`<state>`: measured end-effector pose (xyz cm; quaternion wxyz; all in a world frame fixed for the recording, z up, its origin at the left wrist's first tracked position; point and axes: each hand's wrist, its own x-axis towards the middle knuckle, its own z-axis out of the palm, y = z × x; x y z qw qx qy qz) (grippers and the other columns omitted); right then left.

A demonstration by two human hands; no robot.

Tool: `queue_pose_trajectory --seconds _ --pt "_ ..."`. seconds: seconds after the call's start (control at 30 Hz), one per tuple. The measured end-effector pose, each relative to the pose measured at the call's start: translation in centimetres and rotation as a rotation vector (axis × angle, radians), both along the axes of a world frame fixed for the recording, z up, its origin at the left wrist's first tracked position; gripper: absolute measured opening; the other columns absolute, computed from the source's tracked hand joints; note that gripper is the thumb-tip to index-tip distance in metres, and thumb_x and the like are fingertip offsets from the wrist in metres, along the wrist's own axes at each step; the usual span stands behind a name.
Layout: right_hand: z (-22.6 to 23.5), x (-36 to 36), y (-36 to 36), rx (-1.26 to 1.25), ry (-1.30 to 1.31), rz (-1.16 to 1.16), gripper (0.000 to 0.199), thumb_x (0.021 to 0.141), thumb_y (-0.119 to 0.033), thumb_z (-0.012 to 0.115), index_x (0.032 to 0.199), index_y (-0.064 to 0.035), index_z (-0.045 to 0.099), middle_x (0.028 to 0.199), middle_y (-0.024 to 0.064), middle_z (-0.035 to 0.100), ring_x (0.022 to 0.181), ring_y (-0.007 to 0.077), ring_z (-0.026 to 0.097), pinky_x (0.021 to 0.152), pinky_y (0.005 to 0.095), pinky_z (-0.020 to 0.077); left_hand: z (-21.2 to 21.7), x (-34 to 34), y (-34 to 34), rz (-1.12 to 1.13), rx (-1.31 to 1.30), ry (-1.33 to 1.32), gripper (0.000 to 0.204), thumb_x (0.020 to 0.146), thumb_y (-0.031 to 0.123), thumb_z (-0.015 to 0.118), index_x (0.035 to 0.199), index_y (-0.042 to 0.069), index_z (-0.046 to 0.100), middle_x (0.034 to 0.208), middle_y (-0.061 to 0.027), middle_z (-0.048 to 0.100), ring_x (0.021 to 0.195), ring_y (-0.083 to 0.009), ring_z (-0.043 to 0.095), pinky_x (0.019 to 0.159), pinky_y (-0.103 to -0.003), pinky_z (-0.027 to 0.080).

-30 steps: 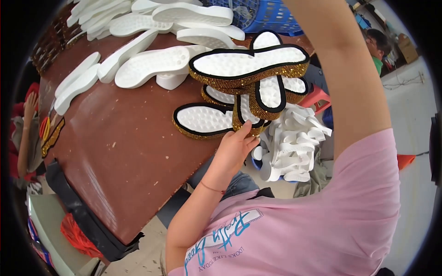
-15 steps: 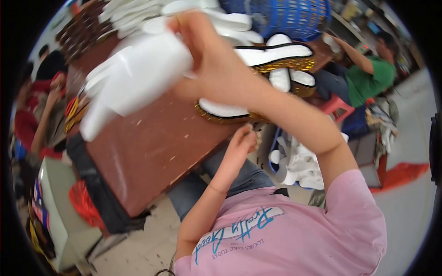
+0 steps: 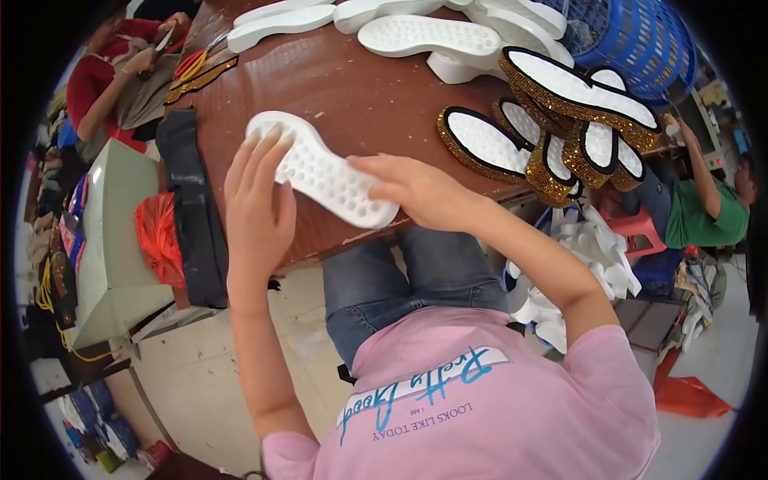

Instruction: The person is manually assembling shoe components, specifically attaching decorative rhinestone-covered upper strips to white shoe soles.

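Observation:
A white shoe sole (image 3: 324, 178) with a dimpled face turned up lies slantwise between my hands, over the near part of the brown table. I cannot tell if it touches the tabletop. My left hand (image 3: 260, 196) grips its far left end, fingers over the top and thumb along the near edge. At the near right end my right hand (image 3: 428, 190) holds it, with fingers on the dimpled face. To the right sits a pile of shoe bottoms (image 3: 580, 120) with white dimpled faces, black borders and glittering gold sides.
Several more white soles (image 3: 428, 36) lie along the table's (image 3: 336, 92) far side. A blue plastic basket (image 3: 640, 48) stands at the far right. White pieces (image 3: 572, 272) fill a container below the right edge. Black cloth (image 3: 192, 216) hangs at the left edge. Co-workers sit on both sides.
The blurred white soles raised in my right hand are gone from it; it is now lower, on a single sole. My left hand has come up from my lap onto that sole.

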<state>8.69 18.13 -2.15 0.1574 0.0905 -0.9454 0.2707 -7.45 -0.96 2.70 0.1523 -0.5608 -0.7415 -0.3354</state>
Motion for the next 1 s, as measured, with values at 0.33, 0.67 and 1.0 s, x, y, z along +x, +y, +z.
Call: queue_pose_trajectory --seconds 0.33,0.67,1.0 --pt "0.7 0.4 -4.6 -0.29 -0.108 -0.445 0.069 0.073 -0.003 0.064 0.137 -0.0016 0.039 0.14 0.0168 0.043 0.123 0.0306 0.047 0.101 0.0352 0.0384 -6.1 -6.5 5.0 0.009 -0.333 0.087 0.061 0.071 -0.005 0.044 0.128 0.014 0.052 0.138 -0.003 0.05 0.131 -0.0266 0.041 0.112 -0.044 0.021" --pt "2.5 -2.9 -1.5 0.506 0.105 -0.267 0.072 0.07 -0.003 0.064 0.138 -0.0086 0.042 0.142 0.0102 0.04 0.136 0.0293 0.031 0.114 0.0481 0.021 -2.2 -5.4 -3.3 0.254 0.081 0.039 0.04 0.075 0.003 0.059 0.115 0.009 0.057 0.112 -0.0097 0.058 0.098 -0.0266 0.055 0.091 -0.036 0.038" --pt "4.6 -1.8 -3.7 0.039 -0.067 -0.201 0.065 0.073 -0.005 0.066 0.134 -0.0083 0.046 0.146 0.0123 0.036 0.139 0.0349 0.025 0.114 0.0479 0.0209 -5.5 -9.5 -8.7 0.92 -0.125 0.201 0.025 0.075 0.013 0.069 0.098 0.009 0.058 0.094 -0.0062 0.056 0.083 -0.0243 0.053 0.076 -0.034 0.041"
